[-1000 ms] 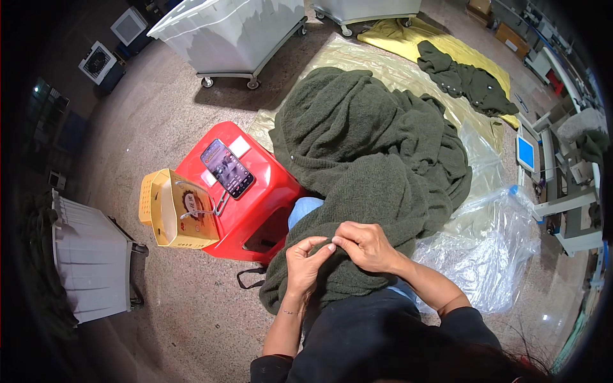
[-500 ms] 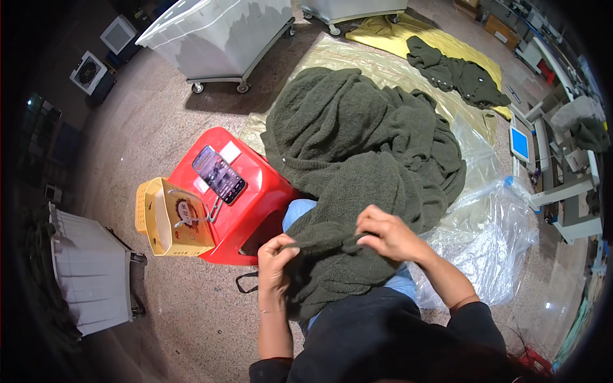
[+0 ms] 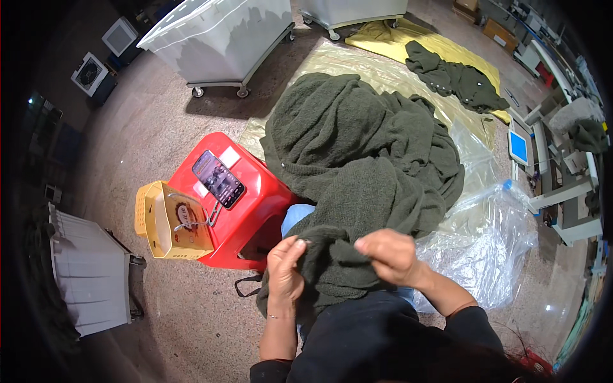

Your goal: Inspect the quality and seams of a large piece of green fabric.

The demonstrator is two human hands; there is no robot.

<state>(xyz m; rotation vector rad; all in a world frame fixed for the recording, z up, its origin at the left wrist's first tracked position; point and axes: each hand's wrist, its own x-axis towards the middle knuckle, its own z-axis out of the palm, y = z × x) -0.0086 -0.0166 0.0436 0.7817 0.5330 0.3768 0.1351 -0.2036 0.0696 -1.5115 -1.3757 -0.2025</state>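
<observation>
A dark green fleece garment (image 3: 338,271) lies bunched across my lap, joined by folds to the large heap of the same fabric (image 3: 332,121) in front of me. My left hand (image 3: 285,265) pinches a raised edge of it between thumb and fingers. On the other side, my right hand (image 3: 389,256) has its fingers curled closed at a fold, slightly smeared by motion; its fingertips are partly hidden. The two hands are a short way apart, with fabric between them.
Left of my knee stands a red plastic stool (image 3: 255,220) bearing a phone (image 3: 218,179); a yellow box (image 3: 185,220) hangs at its side. Wheeled bins (image 3: 223,45) stand beyond. Clear plastic sheeting (image 3: 476,262) lies right, another dark green garment (image 3: 456,76) far right on yellow sheeting.
The bunched fabric in my lap has shifted and folded up between my hands. My right hand has turned and moved slightly down; my left is slightly lower and still pinching the fabric.
</observation>
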